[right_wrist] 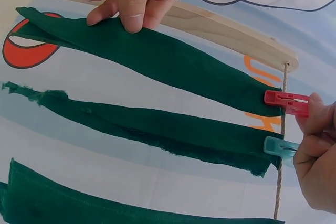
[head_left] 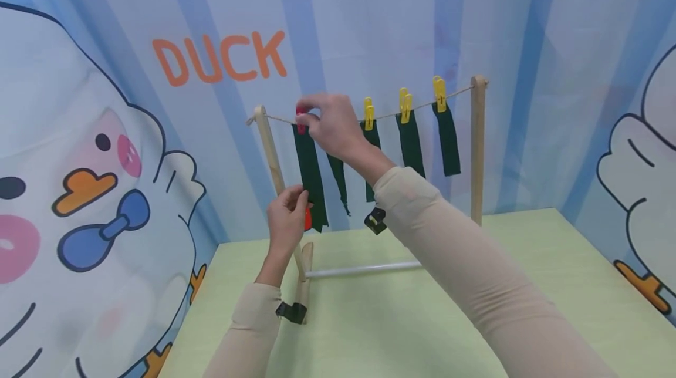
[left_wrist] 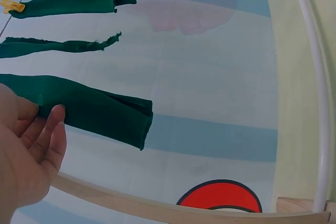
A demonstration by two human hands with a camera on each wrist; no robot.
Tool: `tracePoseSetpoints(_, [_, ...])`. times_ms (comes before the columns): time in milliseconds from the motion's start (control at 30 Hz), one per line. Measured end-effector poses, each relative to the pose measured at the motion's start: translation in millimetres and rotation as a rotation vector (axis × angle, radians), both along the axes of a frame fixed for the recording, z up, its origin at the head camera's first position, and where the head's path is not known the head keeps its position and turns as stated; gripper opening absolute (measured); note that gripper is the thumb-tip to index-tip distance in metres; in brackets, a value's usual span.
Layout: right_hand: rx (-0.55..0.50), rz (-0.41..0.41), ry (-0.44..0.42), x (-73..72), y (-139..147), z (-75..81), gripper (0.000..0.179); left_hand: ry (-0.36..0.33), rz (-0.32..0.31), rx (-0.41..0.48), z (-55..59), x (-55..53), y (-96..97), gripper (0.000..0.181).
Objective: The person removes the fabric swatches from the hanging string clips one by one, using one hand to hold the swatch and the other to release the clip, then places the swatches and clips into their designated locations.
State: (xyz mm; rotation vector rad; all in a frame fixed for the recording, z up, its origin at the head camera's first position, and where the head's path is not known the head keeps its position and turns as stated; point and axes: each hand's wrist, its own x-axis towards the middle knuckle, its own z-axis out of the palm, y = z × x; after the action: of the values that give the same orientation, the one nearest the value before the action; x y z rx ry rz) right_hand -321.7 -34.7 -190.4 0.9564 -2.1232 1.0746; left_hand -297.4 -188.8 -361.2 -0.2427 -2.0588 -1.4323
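From the left end of a thin rope hangs a green cloth strip point(head_left: 311, 181). My right hand point(head_left: 335, 125) pinches the handles of a red clothespin point(right_wrist: 278, 100), whose jaws overlap the strip's top end at the rope point(right_wrist: 284, 82). Lower down, my left hand point(head_left: 287, 216) pinches the same strip by its side edge, thumb on one face. A teal clothespin point(right_wrist: 275, 146), just beside my right fingers, holds a narrower, frayed green strip point(right_wrist: 147, 124). That clothespin is hidden behind my right hand in the head view.
Yellow clothespins point(head_left: 405, 108) hold several more green strips point(head_left: 448, 140) farther right. Wooden posts point(head_left: 477, 149) carry the rope at both ends, with a white bar point(head_left: 364, 269) low between them. The stand is on a pale green table point(head_left: 380, 331) before a duck-print curtain point(head_left: 364, 26).
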Motion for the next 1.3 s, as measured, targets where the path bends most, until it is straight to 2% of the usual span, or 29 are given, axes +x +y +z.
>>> tracePoseSetpoints(267, [-0.082, -0.017, -0.029, -1.7, 1, 2.2, 0.018, 0.017, 0.005, -0.001, -1.3, -0.5, -0.6, 0.019])
tracePoseSetpoints(500, [-0.107, -0.033, -0.038, -1.9, 1, 7.0, 0.018, 0.015, 0.000, -0.003, 1.4, -1.3, 0.7, 0.020])
tracePoseSetpoints(633, [-0.123, -0.030, -0.021, -0.8, -1, 10.1, 0.019, 0.003, 0.007, 0.003, 1.3, -0.5, -0.7, 0.019])
tracePoseSetpoints(767, [-0.190, -0.012, 0.016, 0.8, -2, 11.3, 0.018, 0.005, 0.015, -0.006, -0.4, 1.1, -1.9, 0.019])
tracePoseSetpoints(967, [-0.260, 0.000, 0.083, 9.0, 2, 6.7, 0.017, 0.019, 0.003, 0.002, -4.7, 7.7, -0.2, 0.018])
tracePoseSetpoints(1300, [-0.283, 0.008, 0.119, 19.5, 16, 7.8, 0.018, 0.048, -0.012, -0.007, -1.6, 9.7, 0.4, 0.020])
